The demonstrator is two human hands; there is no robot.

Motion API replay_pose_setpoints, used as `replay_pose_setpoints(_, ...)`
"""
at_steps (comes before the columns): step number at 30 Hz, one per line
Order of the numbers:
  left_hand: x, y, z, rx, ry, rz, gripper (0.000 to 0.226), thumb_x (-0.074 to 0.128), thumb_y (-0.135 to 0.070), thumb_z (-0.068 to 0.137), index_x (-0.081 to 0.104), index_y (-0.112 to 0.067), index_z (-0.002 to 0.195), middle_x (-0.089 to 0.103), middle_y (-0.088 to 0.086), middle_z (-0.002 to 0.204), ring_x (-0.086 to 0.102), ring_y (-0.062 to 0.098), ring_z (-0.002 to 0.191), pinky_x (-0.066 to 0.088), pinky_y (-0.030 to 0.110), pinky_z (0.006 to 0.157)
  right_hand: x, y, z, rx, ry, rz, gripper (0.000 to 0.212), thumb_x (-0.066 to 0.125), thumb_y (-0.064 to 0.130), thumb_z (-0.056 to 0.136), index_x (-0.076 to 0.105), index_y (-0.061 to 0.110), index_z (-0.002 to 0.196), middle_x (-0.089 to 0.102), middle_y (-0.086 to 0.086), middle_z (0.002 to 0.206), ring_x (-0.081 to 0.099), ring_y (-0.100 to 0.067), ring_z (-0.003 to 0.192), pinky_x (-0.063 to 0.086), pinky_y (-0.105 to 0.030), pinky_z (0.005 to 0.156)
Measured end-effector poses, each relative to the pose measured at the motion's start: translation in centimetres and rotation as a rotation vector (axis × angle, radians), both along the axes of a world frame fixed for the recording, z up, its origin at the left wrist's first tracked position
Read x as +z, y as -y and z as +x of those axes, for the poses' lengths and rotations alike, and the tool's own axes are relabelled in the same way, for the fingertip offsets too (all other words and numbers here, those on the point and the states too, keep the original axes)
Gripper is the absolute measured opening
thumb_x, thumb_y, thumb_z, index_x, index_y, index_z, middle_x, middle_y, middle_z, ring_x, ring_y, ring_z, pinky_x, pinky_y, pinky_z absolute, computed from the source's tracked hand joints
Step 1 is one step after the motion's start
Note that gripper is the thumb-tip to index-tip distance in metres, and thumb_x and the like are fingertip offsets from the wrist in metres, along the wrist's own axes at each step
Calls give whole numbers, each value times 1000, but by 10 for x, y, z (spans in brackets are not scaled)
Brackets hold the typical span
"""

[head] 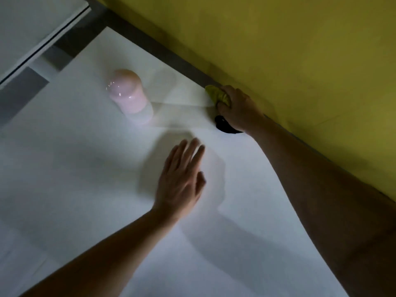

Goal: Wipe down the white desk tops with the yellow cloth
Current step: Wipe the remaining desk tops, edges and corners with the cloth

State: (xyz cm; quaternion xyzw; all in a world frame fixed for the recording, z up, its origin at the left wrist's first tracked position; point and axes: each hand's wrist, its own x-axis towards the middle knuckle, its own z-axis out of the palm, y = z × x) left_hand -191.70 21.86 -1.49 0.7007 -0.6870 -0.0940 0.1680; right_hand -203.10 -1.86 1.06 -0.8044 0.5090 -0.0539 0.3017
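From the head view, a smooth, matte white desk top (85, 189) is filling most of the frame, its far edge running diagonally along a flat yellow wall (300, 61), with a thin grey strip showing between the two. The right hand (237, 108) is reaching to that far edge, its fingers curling round a bunched, soft-looking yellow cloth (216, 95) and pressing it down on the desk right beside the wall; crumpled folds of the cloth are sticking out to the left of the knuckles. Just under the heel of this hand a small, black, curved shape (225, 126) is lying on the white surface, and what it is cannot be told. The left hand (182, 179) is lying nearer, over the middle of the desk, palm down with its fingers straight and slightly spread, holding nothing; its outline is blurring, and whether it is touching the surface cannot be told. To the far left a glossy, pale pink, round-topped cylindrical container (128, 93) is standing on the desk, well apart from both hands. Beyond it, at the far left corner, a second white desk top (32, 28) with a dark edge line is showing.
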Motion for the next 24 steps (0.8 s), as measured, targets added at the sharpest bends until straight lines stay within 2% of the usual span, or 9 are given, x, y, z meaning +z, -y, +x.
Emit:
replay_pose_setpoints(3, 2, 47, -28, 71, 27, 53, 63, 38, -25, 98, 40, -5, 157, 39, 16, 164, 35, 36, 152, 23, 46, 128, -1, 5, -3, -1, 19, 30, 48, 59, 30, 96, 50, 20, 142, 60, -12, 132, 56, -33, 119, 39, -30, 85)
replay_pose_setpoints(6, 3, 60, -35, 122, 75, 95, 68, 31, -30, 97, 36, -8, 160, 35, 14, 166, 32, 35, 154, 20, 45, 129, 2, -1, -22, -26, -4, 38, 46, 58, 31, 97, 51, 18, 140, 60, -13, 131, 56, -33, 117, 43, -34, 87)
replay_pose_setpoints(10, 1, 58, -33, 125, 115, 92, 67, 29, -31, 99, 32, -9, 162, 31, 14, 168, 28, 34, 156, 18, 44, 130, 11, -23, -92, -25, -99, -1, 38, 56, 32, 100, 55, 10, 131, 62, -17, 123, 58, -37, 112, 37, -31, 82)
replay_pose_setpoints(15, -1, 60, -37, 151, 125, 96, 65, 29, -30, 101, 29, -11, 163, 27, 12, 170, 24, 32, 158, 16, 43, 131, 20, -32, -150, 39, -307, 36, 42, 49, 37, 103, 51, 6, 132, 59, -21, 122, 58, -41, 110, 43, -43, 87)
replay_pose_setpoints(20, -2, 63, -37, 158, 134, 80, 64, 30, -29, 101, 31, -10, 163, 28, 12, 170, 25, 32, 157, 17, 44, 130, 28, -12, -87, 120, -244, 38, 43, 45, 36, 106, 49, 6, 137, 57, -20, 132, 56, -36, 119, 39, -35, 86)
replay_pose_setpoints(22, -2, 63, -37, 164, 133, 63, 64, 32, -27, 100, 33, -9, 162, 31, 13, 169, 27, 33, 157, 17, 44, 130, 25, 2, -41, 154, -175, 43, 40, 44, 35, 107, 52, 6, 132, 61, -17, 118, 57, -30, 103, 32, -28, 77)
replay_pose_setpoints(24, -2, 64, -37, 167, 128, 42, 64, 34, -26, 98, 36, -8, 160, 33, 14, 167, 29, 34, 156, 18, 45, 130, 22, 18, -3, 143, -131, 48, 39, 44, 36, 106, 56, 3, 122, 59, -9, 94, 53, -24, 88, 30, -26, 71)
